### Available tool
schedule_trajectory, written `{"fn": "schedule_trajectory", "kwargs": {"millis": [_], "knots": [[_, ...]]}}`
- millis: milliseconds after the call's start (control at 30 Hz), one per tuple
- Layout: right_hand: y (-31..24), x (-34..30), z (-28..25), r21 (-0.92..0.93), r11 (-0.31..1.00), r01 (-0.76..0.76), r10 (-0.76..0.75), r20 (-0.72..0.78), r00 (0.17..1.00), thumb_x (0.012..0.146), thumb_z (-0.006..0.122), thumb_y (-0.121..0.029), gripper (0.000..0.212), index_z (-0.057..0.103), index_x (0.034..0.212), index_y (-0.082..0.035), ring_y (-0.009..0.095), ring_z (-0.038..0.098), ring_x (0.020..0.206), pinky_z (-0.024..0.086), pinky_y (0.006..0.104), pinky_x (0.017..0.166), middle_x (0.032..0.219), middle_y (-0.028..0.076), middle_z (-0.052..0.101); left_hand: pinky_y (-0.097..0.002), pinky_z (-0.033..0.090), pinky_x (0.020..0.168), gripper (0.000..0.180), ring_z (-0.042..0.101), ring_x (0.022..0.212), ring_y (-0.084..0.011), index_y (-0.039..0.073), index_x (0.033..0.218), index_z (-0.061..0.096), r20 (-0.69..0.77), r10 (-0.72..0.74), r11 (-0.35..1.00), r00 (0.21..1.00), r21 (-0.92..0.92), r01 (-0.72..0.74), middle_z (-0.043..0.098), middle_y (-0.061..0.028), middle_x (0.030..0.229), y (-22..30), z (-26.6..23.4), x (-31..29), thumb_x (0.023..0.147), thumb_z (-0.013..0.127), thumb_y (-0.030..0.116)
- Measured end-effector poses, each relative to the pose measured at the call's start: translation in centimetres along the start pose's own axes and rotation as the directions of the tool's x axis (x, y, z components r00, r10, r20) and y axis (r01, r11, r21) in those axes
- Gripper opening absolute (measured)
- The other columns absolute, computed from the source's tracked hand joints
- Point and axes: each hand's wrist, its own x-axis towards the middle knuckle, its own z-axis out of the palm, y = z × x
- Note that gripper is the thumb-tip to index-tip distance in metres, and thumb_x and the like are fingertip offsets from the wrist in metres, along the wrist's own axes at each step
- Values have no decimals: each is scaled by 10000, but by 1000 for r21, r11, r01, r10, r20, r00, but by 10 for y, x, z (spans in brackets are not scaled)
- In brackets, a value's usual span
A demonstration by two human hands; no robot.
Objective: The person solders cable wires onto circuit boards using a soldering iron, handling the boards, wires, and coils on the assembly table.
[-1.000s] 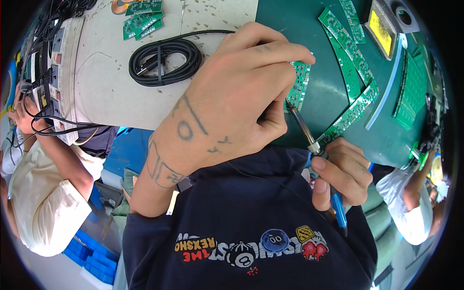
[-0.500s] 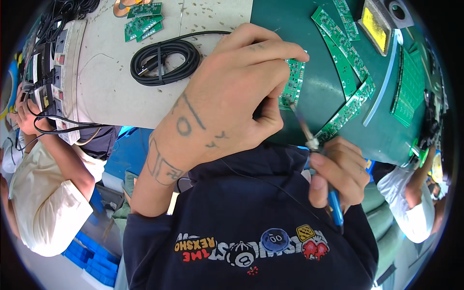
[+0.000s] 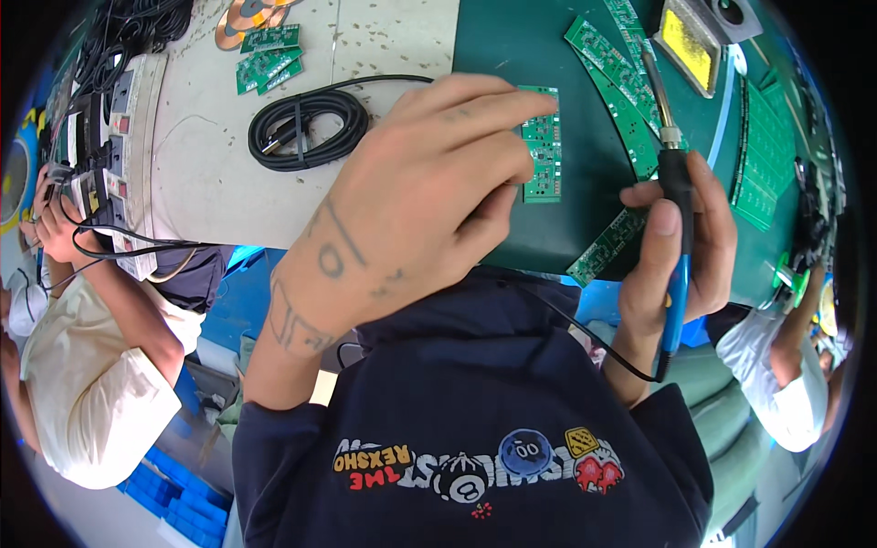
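My right hand (image 3: 694, 247) is wrapped round a soldering iron (image 3: 678, 183) with a black and blue handle. Its metal tip points up and away, beside the yellow sponge in its holder (image 3: 687, 46). A black cord trails from the handle's lower end. My left hand (image 3: 438, 173) is bent and closed over the left side of a green circuit board (image 3: 545, 169), its index fingertip at the board's upper right. A coiled black cable (image 3: 306, 130), tied with a band, lies to the left; its free end runs behind my left hand. What the thumb and fingers pinch is hidden.
More green circuit boards (image 3: 607, 68) lie overlapping on the green mat (image 3: 502, 46). Several small boards (image 3: 267, 66) and copper coils (image 3: 247, 16) sit at the far left. A power strip (image 3: 137, 164) borders the bench. Other people work at both sides.
My right hand has swung the soldering iron from the circuit board up and right toward the yellow sponge. My left hand has shifted slightly left with the board.
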Motion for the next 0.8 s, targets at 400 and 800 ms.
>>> {"fn": "schedule_trajectory", "kwargs": {"millis": [400,800], "knots": [[5,3,-4,-47,992,116,-108,140,984,883,719,6,407,669,1283,66,226,724,748,560,284,696,995,185,749,-443,482,1076,551,587,1290,-357,12,1103,731,-75,-214,932,974,283,226,656,-172,1384,24,-64,-45,649,926,256],[-1,1,-7,-38,998,45,-39,159,987,906,669,-7,372,667,1267,82,251,721,744,568,320,690,1020,204,728,-406,498,976,559,567,1163,-313,71,1250,727,88,-353,916,932,236,325,596,-119,1343,31,-70,-61,716,860,172]]}}
